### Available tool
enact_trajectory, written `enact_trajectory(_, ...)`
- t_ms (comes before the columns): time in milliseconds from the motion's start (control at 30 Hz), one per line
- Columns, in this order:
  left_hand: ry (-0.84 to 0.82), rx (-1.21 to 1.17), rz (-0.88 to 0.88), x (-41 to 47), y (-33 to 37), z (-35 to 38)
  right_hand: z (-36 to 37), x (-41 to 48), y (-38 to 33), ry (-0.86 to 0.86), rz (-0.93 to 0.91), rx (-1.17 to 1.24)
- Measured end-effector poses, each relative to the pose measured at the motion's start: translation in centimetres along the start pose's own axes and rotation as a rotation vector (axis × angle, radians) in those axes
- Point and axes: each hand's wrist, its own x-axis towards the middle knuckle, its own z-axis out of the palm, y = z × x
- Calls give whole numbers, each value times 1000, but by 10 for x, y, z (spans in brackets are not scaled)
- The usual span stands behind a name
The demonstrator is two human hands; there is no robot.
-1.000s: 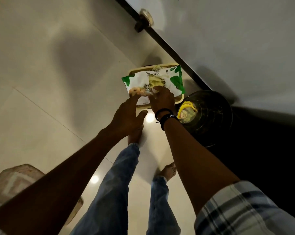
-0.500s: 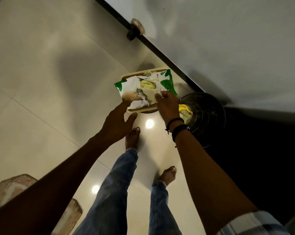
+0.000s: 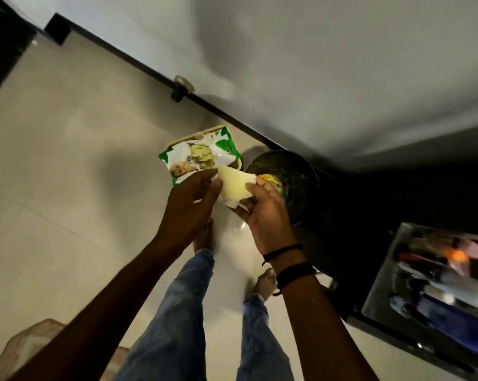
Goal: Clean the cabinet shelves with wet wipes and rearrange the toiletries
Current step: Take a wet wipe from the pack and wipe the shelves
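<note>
Green-and-white plastic pack of wet wipes (image 3: 199, 158) lies on a cream tray (image 3: 188, 136) on the pale tiled floor (image 3: 67, 188). Just right of the pack, a pale square wet wipe (image 3: 233, 185) is held between the left hand (image 3: 191, 207), pinching its left edge, and the right hand (image 3: 265, 215), pinching its right corner. Further right of the pack stands a round black bin (image 3: 295, 171), then a cabinet shelf (image 3: 380, 284) of blurred toiletry bottles (image 3: 438, 270).
</note>
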Motion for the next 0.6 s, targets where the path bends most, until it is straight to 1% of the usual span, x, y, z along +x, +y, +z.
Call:
enact_trajectory(100,-19,8,77,-45,35,15,-25,-57,-21,-54,-11,32)
enact_trajectory(200,-83,1,164,-91,63,40,-55,-116,-37,-110,-109,2)
enact_trajectory(300,-139,18,235,-130,81,75,-99,-169,-49,-114,-186,51)
enact_trajectory(333,-157,43,268,-141,86,87,-115,-183,-50,-108,-216,34)
enact_trajectory(367,-181,65,300,-150,89,97,-130,-193,-50,-74,-245,-10)
enact_trajectory(467,-292,81,379,-180,104,137,-181,-218,-53,103,-319,-158)
enact_trajectory(500,-326,76,398,-190,110,150,-196,-225,-55,135,-338,-159)
enact_trajectory(600,-392,70,460,-217,127,185,-237,-248,-65,133,-380,-42)
